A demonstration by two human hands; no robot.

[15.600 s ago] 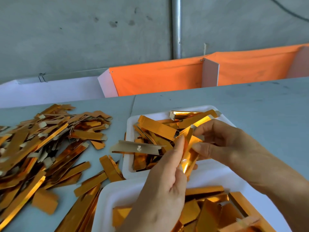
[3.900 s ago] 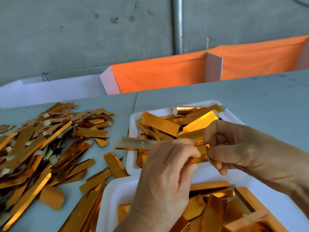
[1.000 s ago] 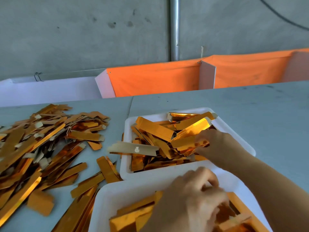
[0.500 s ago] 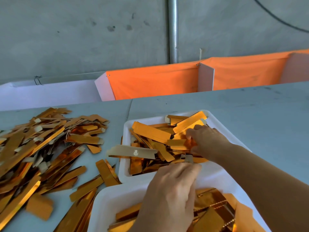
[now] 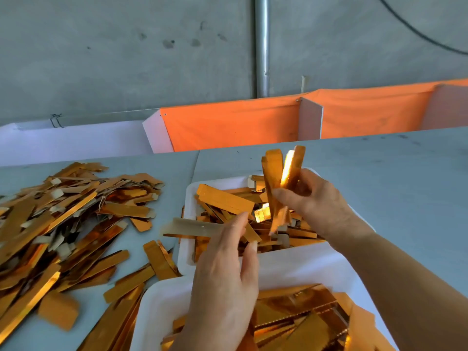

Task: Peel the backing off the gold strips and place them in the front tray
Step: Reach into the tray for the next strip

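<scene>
The right hand [image 5: 311, 198] is pinching a small bunch of gold strips [image 5: 277, 183], holding them upright above the far tray [image 5: 188, 249], while the left hand [image 5: 228, 279] is hovering just beside them with fingers relaxed and gripping nothing, above the near tray [image 5: 157, 305]. Judging from this, the risk is that several strips are fanning apart in one pinch: as the left hand is reaching for an edge, one could be slipping out and dropping back among the unsorted ones, or a thin backing could be tearing partway if it is pulled at an angle. Half a second ago the right hand was down in the far tray gathering strips and the left was lower at the tray's near rim; now the bunch is lifted clear. The pile [image 5: 63, 224] on the table is lying unchanged.
</scene>
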